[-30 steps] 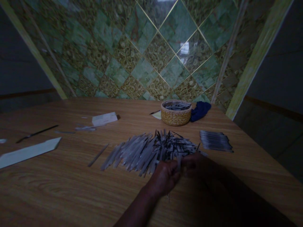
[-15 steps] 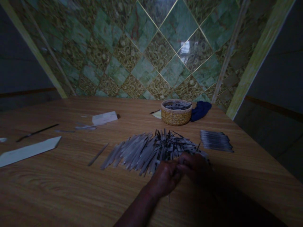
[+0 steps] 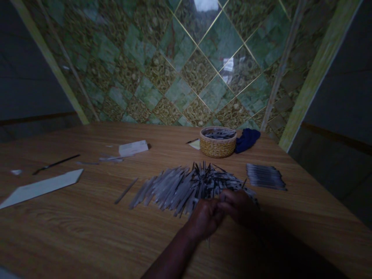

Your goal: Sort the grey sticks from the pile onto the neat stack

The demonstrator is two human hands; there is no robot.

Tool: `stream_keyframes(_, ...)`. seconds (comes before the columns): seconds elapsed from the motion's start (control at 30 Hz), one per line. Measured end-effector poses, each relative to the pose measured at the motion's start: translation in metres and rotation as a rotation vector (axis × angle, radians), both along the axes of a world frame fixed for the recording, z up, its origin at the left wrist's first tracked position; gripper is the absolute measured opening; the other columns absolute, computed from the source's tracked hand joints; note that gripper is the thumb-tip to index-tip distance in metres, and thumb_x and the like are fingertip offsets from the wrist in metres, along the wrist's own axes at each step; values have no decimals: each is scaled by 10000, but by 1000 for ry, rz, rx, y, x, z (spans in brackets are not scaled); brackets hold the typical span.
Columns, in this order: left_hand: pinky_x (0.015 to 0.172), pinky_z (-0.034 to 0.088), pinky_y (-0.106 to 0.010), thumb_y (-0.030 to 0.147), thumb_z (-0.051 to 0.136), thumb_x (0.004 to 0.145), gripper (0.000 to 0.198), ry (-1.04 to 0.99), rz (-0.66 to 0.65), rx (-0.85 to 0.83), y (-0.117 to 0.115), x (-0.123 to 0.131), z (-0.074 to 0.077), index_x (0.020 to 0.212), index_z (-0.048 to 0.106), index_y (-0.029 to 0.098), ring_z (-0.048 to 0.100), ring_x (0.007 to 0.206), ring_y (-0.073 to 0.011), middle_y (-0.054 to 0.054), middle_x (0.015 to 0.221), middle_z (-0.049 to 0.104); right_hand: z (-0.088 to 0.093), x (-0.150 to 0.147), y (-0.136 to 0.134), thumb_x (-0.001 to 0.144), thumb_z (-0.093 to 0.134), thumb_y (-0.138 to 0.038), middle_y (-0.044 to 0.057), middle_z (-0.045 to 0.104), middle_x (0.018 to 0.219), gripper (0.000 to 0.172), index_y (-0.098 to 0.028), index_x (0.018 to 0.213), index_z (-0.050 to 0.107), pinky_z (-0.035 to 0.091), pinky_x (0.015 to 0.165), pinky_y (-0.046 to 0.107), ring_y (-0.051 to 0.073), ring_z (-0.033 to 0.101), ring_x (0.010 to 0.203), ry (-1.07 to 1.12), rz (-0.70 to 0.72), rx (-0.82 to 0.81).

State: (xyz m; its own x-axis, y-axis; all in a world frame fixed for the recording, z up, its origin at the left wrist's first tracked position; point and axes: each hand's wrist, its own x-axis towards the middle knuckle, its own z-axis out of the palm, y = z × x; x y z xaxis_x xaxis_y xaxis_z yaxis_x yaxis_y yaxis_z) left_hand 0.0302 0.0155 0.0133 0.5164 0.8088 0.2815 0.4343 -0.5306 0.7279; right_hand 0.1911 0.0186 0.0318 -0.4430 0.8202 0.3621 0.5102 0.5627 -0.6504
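My left hand [image 3: 203,217] and my right hand [image 3: 236,204] meet at the near edge of a heap of thin strips. Both are closed, fingertips pressed together, and what they pinch is mostly hidden in the dim light. A thin tip pokes out beneath my left hand. The heap [image 3: 174,188] fans out on the wooden table [image 3: 95,228]: greyish, clear-looking narrow sleeves on the left, darker thin sticks mixed in on the right. To the right lies a neat row of similar dark sleeved sticks [image 3: 265,176]. One loose strip [image 3: 126,190] lies left of the heap.
Behind the heap stands a round woven basket [image 3: 217,148] full of similar sticks, beside a dark blue cloth [image 3: 247,140]. A white box [image 3: 133,148], a dark thin stick [image 3: 56,164] and a long pale card [image 3: 43,187] lie leftward. A tiled wall [image 3: 188,69] rises behind.
The view has shifted slightly, so the table things appear a little lower and further right. My hands stay together in nearly the same pose.
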Motion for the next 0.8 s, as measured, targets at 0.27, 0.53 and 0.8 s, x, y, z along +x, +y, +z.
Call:
stream_keyframes(0.27,543,379,-213,249,540,745,173,-107,3,-129,-1,-2,1,674,630,119,505,620,-137,-2,617,552,-7,0,7,762,494,-244,-71,396,475,136,-193,640,463,282,451,201,84,390,452,32,1,8)
stream_keyframes(0.53,533,443,-220,391,480,798,320,-230,2,-408,14,-19,-5,728,614,110,549,499,-111,-18,574,610,-9,7,14,787,458,-266,-52,495,493,122,-190,692,467,320,429,191,84,449,434,112,-12,-146)
stream_keyframes(0.8,497,406,-206,360,575,728,233,-244,-31,-485,12,-15,-4,673,584,134,537,480,-105,17,533,581,-14,4,21,767,494,-355,-53,524,464,179,-197,692,457,348,380,197,89,454,368,292,-86,-342)
